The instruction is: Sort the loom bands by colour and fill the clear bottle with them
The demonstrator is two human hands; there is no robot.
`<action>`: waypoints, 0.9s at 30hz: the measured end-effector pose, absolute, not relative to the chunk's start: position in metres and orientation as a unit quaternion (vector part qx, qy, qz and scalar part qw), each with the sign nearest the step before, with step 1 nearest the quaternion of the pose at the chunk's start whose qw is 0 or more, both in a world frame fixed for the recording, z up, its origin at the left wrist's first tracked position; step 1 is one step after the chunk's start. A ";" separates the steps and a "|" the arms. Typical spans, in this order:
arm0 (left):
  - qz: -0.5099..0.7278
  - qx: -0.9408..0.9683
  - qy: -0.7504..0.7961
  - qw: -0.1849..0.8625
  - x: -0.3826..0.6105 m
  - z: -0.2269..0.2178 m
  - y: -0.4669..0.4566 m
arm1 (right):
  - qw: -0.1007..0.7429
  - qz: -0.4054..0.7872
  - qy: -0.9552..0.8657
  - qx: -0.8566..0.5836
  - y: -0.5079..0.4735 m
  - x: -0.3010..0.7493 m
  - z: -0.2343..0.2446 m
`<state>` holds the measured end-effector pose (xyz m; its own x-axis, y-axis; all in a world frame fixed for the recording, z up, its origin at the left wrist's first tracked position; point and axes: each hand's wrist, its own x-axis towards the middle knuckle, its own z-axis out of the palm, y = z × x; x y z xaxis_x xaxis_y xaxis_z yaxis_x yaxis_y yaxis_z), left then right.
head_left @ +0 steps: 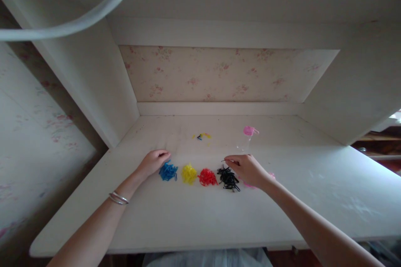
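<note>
Four small heaps of what look like little elastic bands lie in a row: a blue pile (168, 171), a yellow pile (189, 174), a red pile (207, 177) and a black pile (228, 178). Beside the blue pile, at its upper left, is my left hand (155, 161). Its fingers are closed, and anything between them is hidden. My right hand (249, 169) hovers at the upper right of the black pile, pinching a thin black band (223, 160). Some pink bands (249, 185) show partly from beneath my right hand and wrist.
Farther back on the white desk (175, 221) lie a few loose yellow and dark bands (200, 137). A clear container with a pink lid (249, 130) is beyond my right hand. White side panels and an overhead shelf (219, 6) enclose the desk; a white curved tube (103, 8) crosses the upper left.
</note>
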<state>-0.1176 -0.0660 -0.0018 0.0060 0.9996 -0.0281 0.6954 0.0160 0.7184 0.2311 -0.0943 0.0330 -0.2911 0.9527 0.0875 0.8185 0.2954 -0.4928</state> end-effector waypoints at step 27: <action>0.295 0.614 0.661 0.314 -0.115 0.004 -0.062 | 0.221 0.241 -0.746 -0.580 -0.112 0.252 0.050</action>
